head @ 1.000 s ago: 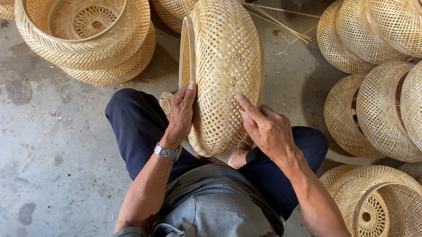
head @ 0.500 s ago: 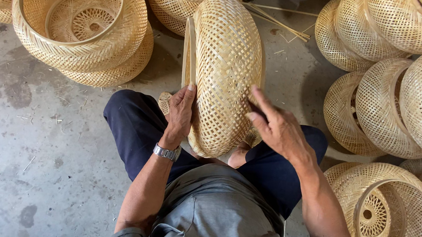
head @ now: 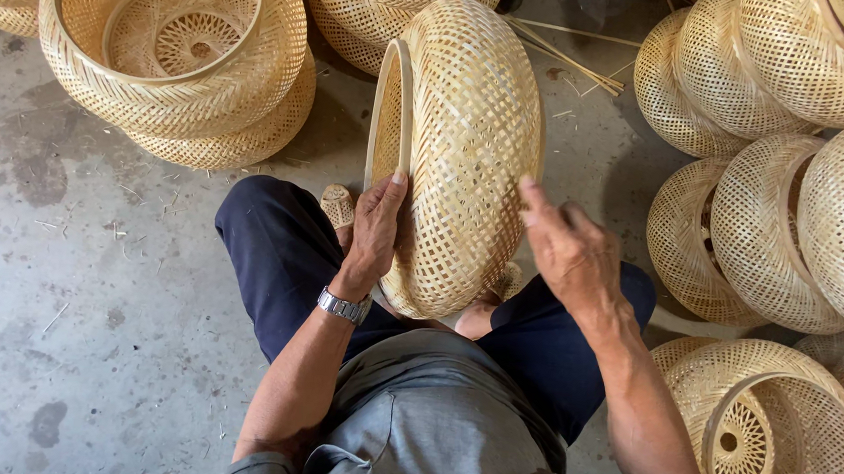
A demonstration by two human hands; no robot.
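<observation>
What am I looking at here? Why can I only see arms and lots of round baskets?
The camera sits on a person's head and looks down, so you see their own arms and lap. The person sits on a grey concrete floor. Between their knees stands a round woven basket, tipped up on its edge. The left hand, with a wristwatch on that arm, presses against the basket's open rim side. The right hand is at the other side, fingers by the weave. All around lie more woven baskets: a stack of wide ones at the upper left and a pile of rounder ones on the right.
</observation>
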